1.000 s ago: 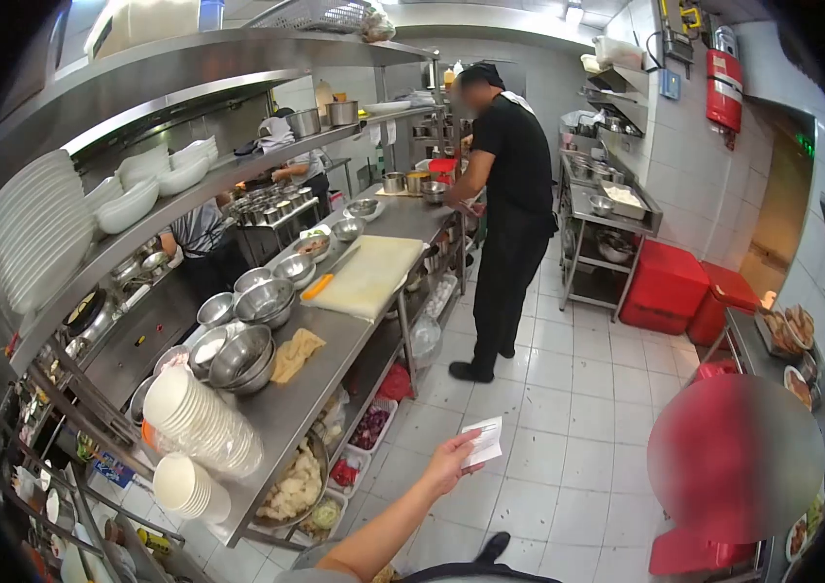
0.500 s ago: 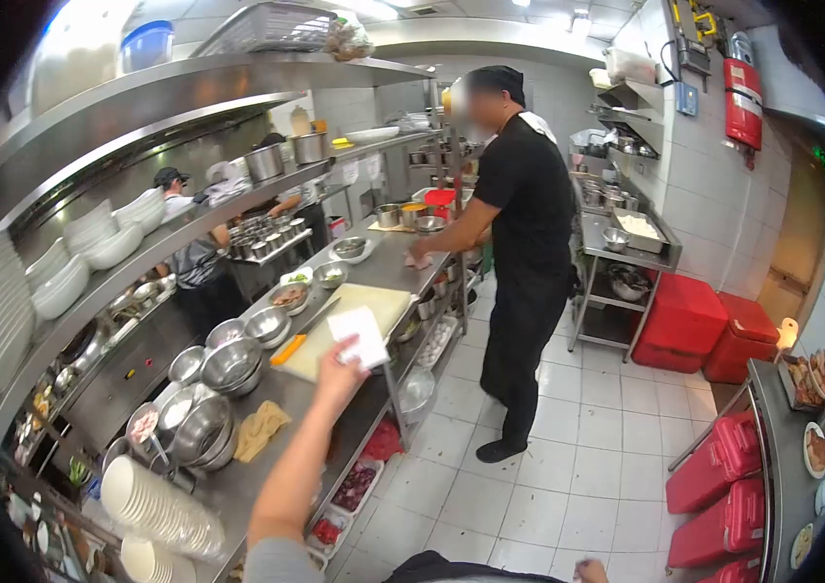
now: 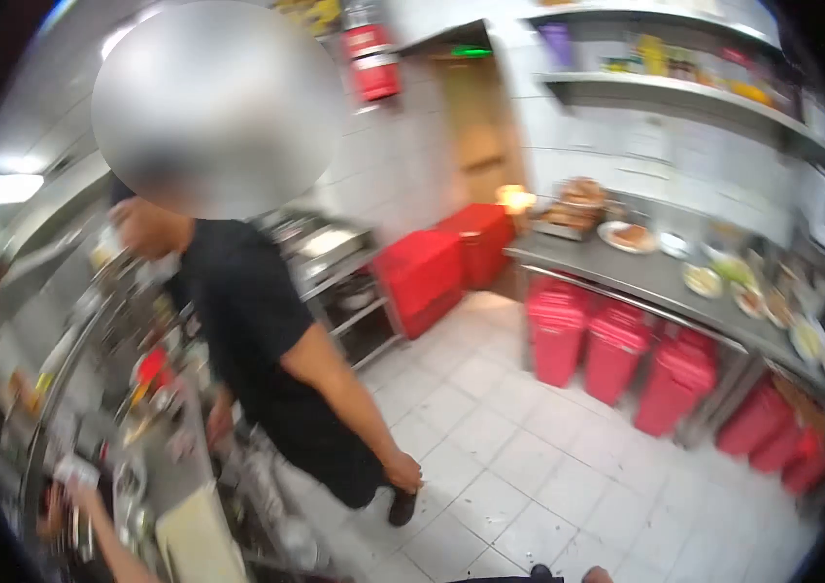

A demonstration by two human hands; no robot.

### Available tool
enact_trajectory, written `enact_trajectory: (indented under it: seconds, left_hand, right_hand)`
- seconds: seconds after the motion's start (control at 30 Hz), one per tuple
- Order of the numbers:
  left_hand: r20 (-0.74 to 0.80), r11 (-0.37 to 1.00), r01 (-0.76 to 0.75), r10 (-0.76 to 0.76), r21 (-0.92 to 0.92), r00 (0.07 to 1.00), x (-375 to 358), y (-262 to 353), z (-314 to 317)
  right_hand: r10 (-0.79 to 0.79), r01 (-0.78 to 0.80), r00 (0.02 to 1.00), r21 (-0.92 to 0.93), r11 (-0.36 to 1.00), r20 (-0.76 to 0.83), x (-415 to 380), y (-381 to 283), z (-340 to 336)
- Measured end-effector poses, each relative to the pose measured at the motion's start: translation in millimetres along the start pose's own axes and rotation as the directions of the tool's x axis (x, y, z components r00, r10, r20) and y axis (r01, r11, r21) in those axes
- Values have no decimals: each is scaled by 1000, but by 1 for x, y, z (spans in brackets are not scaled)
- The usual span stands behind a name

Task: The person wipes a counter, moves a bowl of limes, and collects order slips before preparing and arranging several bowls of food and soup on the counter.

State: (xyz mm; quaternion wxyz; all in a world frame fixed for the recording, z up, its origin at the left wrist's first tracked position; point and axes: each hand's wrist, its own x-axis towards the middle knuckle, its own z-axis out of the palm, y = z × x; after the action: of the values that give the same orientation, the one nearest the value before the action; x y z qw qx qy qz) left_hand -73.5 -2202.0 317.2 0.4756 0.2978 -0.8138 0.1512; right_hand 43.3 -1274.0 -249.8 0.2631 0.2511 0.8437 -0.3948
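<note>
At the far left, my left hand [image 3: 80, 492] is closed on a white card-like piece [image 3: 75, 472], with the forearm rising from the bottom edge. Motion blur softens the fingers. To the right of that forearm lies a pale cutting board [image 3: 201, 539] on the steel counter [image 3: 168, 464]. Only a small part of my right hand [image 3: 597, 575] shows at the bottom edge, over the tiled floor; its fingers cannot be made out.
A person in black [image 3: 257, 340] stands close in front, left of centre, one hand hanging low. Red bins [image 3: 616, 350] stand under a side table [image 3: 626, 277] holding plates of food. Red boxes [image 3: 422, 282] sit by the back wall, below a fire extinguisher [image 3: 370, 60].
The view has swung right. My left hand, still with the white piece, now appears at the far left. The person in black is larger in view, with one arm lowered.
</note>
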Motion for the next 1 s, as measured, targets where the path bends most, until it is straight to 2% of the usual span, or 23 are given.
enact_trajectory:
  seconds: [0.07,0.13,0.17,0.2,0.23,0.27,0.3,0.33,0.4,0.47,0.53,0.57,0.63,0.67,0.73,0.8,0.87,0.9,0.97,1.0]
  left_hand:
    - [50,973,-121,133,-199,990,26,103,60]
    - [83,906,-208,255,-369,963,19,190,91]
    - [86,821,-287,375,-493,923,10,278,105]
    - [95,767,-316,438,-559,894,-2,317,108]
    - [101,715,-334,491,-614,865,-12,352,108]
    - [104,669,-344,535,-659,839,-21,378,115]
    - [110,630,-350,572,-694,813,-31,397,117]
    - [120,598,-349,604,-721,788,-41,408,121]
    - [144,549,-331,651,-767,746,-66,419,129]
    - [173,515,-295,679,-805,714,-94,422,136]
    - [201,492,-254,696,-832,690,-119,420,143]
    - [216,482,-234,705,-844,676,-132,418,144]
    - [247,463,-196,731,-865,636,-160,411,150]
    - [262,453,-176,745,-874,613,-175,407,154]
    - [285,429,-136,772,-893,567,-205,404,159]
    - [306,411,-95,795,-907,524,-230,400,158]
    - [325,396,-53,815,-917,479,-255,395,158]
    - [332,388,-34,827,-921,455,-266,395,155]
    - [334,364,2,852,-932,403,-285,402,147]
    - [331,350,17,868,-937,370,-294,407,143]
  right_hand:
    - [280,-277,956,-39,960,90,-38,65,22]
    - [507,-496,836,-109,862,210,-33,186,75]
    - [436,-340,819,-297,892,373,-48,236,116]
    - [347,-64,767,-474,878,540,-54,246,124]
    - [357,-114,764,-433,894,538,-95,257,136]
    - [350,-265,932,-487,832,90,-110,210,117]
    - [313,-205,940,-505,838,138,-116,190,113]
    - [272,-137,943,-526,839,190,-119,172,110]
    - [288,-231,945,-309,922,154,-117,139,104]
    - [250,-245,967,-103,964,43,-103,110,100]
    - [267,-256,961,131,958,-70,-113,55,66]
    - [267,-256,961,129,958,-75,-109,42,50]
    - [185,-144,965,212,967,-187,-102,34,35]
    - [191,-151,964,213,965,-186,-101,35,30]
    - [199,-103,937,314,944,-289,-99,39,18]
    - [241,-152,933,315,937,-267,-103,49,13]
    - [238,-198,928,161,967,-287,-108,72,17]
    - [241,-200,927,165,966,-287,-113,82,20]
    - [259,-267,964,-191,945,-66,-116,100,27]
    - [268,-275,961,-178,945,-66,-117,102,32]
